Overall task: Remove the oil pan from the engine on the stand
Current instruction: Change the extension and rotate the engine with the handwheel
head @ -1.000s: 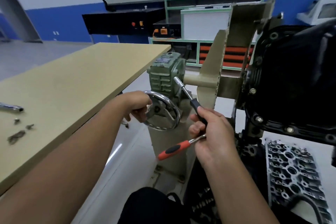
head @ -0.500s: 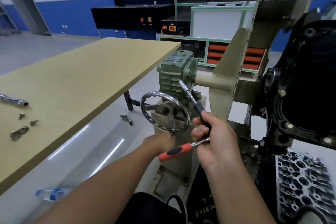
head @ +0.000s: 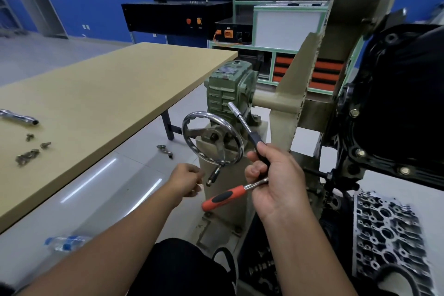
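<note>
The black oil pan sits bolted on the engine at the right, its flange bolts facing me. The engine hangs on the beige stand with a green gearbox and a chrome handwheel. The wheel's crank handle points down. My left hand hovers just left of that handle, fingers loosely curled, holding nothing. My right hand grips an orange-handled ratchet with a black extension and socket pointing up-left.
A wooden table at the left carries loose bolts and a chrome tool. A water bottle and a small metal part lie on the floor. A cylinder head lies at lower right.
My left hand cranked the handwheel from its upper left round to the bottom, then came off the handle. The engine and oil pan turned on the stand. My right hand kept the ratchet.
</note>
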Demonstrator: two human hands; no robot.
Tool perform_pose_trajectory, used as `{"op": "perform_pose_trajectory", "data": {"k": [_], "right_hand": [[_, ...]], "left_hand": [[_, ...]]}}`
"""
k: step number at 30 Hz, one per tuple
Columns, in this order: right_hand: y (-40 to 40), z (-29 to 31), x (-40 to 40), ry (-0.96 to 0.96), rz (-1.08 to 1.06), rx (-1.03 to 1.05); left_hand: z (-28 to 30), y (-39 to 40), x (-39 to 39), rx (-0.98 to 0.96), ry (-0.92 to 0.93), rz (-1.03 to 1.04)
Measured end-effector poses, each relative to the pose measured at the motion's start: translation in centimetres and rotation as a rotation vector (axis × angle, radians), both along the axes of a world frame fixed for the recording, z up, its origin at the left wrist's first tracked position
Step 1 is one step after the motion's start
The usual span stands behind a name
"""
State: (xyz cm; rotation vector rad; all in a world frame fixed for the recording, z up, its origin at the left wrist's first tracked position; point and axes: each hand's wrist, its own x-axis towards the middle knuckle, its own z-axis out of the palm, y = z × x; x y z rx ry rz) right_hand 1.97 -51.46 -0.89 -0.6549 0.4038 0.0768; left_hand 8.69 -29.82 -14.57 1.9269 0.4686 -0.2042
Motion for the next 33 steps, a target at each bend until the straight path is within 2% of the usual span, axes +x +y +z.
{"op": "perform_pose_trajectory", "data": {"k": [2,3,5,7,11,19,33], "right_hand": [[0.1,0.0,-0.1,0.007,-0.006,-0.003],[0.1,0.0,-0.2,0.008,-0.005,-0.004],[0.2,0.0,-0.1,0.011,-0.008,-0.008],[0.2,0.0,-0.1,0.019,-0.017,-0.015],[-0.2,-0.3,-0.2,0.029,-0.02,-0.021],[-0.5,-0.5,-0.3,0.049,-0.014,-0.02],[0.3,-1.3,-0.2,0.082,-0.005,-0.036]], "left_hand": [[0.6,-0.7,-0.1,0.018,-0.064,0.076],[1.0,-1.5,-0.3,0.023,-0.064,0.049],[1.7,-3.2,-0.3,0.161,-0.057,-0.092],[1.8,-4.4,0.0,0.268,-0.064,-0.131],[1.2,-5.1,0.9,0.085,-0.025,-0.022],[0.9,-6.1,3.2,-0.045,0.103,-0.079],[-0.8,-3.7,1.1,-0.321,0.251,-0.04]]}}
